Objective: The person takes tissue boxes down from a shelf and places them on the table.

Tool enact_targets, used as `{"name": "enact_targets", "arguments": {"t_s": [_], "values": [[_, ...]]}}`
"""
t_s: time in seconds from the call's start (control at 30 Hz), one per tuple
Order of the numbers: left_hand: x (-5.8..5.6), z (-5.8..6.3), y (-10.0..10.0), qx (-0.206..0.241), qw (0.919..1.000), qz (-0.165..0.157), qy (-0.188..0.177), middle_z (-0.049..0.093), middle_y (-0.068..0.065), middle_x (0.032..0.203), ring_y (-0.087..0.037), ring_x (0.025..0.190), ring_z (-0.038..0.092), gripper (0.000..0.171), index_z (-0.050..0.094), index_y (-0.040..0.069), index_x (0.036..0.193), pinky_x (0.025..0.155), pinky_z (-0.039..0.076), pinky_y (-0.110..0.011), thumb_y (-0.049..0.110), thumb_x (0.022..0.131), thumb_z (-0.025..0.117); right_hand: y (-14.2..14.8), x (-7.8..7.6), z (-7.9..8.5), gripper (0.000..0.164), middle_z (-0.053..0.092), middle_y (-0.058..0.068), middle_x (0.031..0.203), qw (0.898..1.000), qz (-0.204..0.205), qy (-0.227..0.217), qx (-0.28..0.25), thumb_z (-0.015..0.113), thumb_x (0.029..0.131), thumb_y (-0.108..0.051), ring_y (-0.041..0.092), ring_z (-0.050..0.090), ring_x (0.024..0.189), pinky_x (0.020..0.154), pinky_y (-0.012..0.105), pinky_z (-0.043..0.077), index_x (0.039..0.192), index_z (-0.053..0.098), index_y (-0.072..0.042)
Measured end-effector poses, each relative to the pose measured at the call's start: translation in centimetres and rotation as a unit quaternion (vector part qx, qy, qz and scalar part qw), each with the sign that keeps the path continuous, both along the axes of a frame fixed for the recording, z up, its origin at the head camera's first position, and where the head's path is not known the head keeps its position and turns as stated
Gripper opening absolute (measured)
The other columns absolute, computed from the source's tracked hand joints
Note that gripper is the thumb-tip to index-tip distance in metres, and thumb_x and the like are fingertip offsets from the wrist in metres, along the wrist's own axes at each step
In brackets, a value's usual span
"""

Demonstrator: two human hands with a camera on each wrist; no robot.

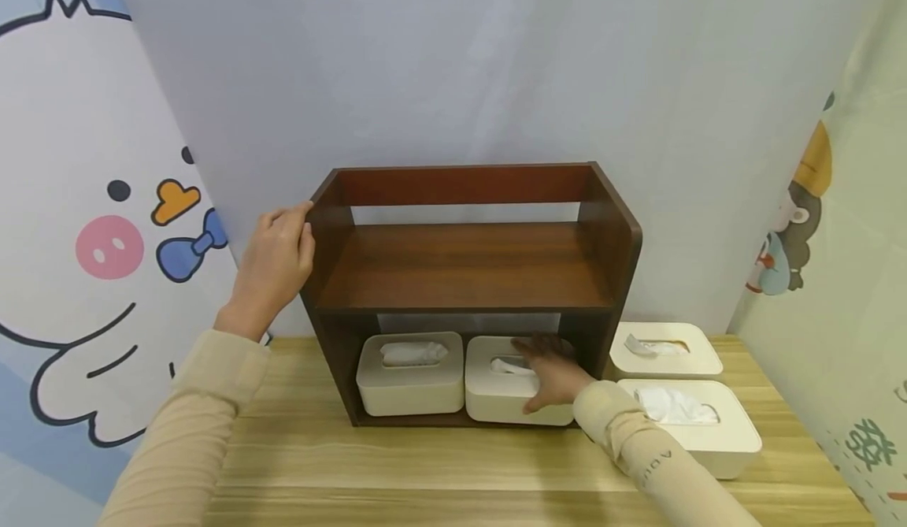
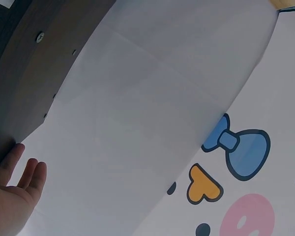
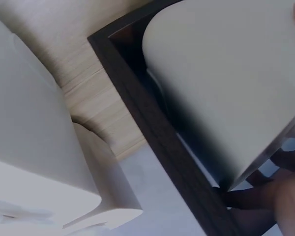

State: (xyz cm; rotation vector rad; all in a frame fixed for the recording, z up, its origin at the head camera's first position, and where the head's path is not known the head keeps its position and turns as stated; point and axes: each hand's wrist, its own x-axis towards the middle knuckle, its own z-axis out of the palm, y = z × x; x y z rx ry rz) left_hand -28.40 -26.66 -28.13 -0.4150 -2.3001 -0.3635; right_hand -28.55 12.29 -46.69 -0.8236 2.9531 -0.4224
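A dark brown two-tier wooden shelf (image 1: 460,267) stands on the table against the wall. My left hand (image 1: 276,255) touches the upper edge of its left side panel; in the left wrist view its fingers are mostly extended. In the lower tier, my right hand (image 1: 556,369) grips a cream tissue box (image 1: 489,405) from above, thumb at the front and fingers reaching over the top. A second cream tissue box (image 1: 411,389) sits to its left in the same tier. In the right wrist view, the gripped box (image 3: 226,73) stands close to the shelf's side panel (image 3: 152,123).
Two more cream tissue boxes, one behind (image 1: 662,365) and one in front (image 1: 723,456), stand on the wooden table (image 1: 397,480) right of the shelf. A pale wall (image 1: 460,62) is behind, with cartoon-printed cloths on both sides.
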Motion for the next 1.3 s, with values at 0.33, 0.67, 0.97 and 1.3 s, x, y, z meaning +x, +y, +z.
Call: {"name": "enact_targets", "arguments": {"t_s": [0.33,0.67,0.97,1.3], "values": [[0.1,0.0,-0.3,0.001,1.0000,0.001,-0.002,0.057,-0.024,0.120,-0.043,0.106,0.048,0.035,0.052,-0.007,0.122,0.094,0.041,-0.051,0.011,0.096,0.037,-0.5,2.1,1.1,0.104,0.035,0.024,0.141,0.999,-0.004,0.054,0.001,0.087,0.051,-0.037,0.052,0.023,0.130,0.095,0.072,0.025,0.138,0.038,-0.008],[0.1,0.0,-0.4,-0.004,1.0000,0.001,-0.002,0.058,-0.024,0.118,-0.043,0.105,0.048,0.035,0.052,-0.006,0.123,0.094,0.040,-0.051,0.012,0.096,0.037,-0.3,4.7,1.2,0.105,0.037,0.028,0.138,0.997,-0.008,0.071,0.028,0.086,0.049,-0.045,0.056,0.031,0.122,0.084,0.075,0.030,0.138,0.040,-0.012],[0.1,0.2,-0.4,-0.003,1.0000,-0.001,-0.003,0.058,-0.024,0.117,-0.043,0.105,0.048,0.035,0.051,-0.007,0.122,0.095,0.040,-0.051,0.011,0.096,0.037,-0.1,7.3,1.1,0.104,0.036,0.029,0.138,0.999,-0.008,0.040,0.033,0.085,0.050,-0.046,0.057,0.032,0.121,0.081,0.080,0.026,0.138,0.040,-0.014],[0.1,0.2,-0.5,-0.002,1.0000,-0.004,0.000,0.058,-0.025,0.116,-0.043,0.104,0.049,0.035,0.051,-0.007,0.122,0.096,0.039,-0.051,0.011,0.096,0.038,0.1,10.1,-0.1,0.103,0.037,0.029,0.137,0.999,-0.006,0.023,0.023,0.086,0.048,-0.044,0.058,0.033,0.120,0.084,0.080,0.023,0.136,0.043,-0.014]]}}
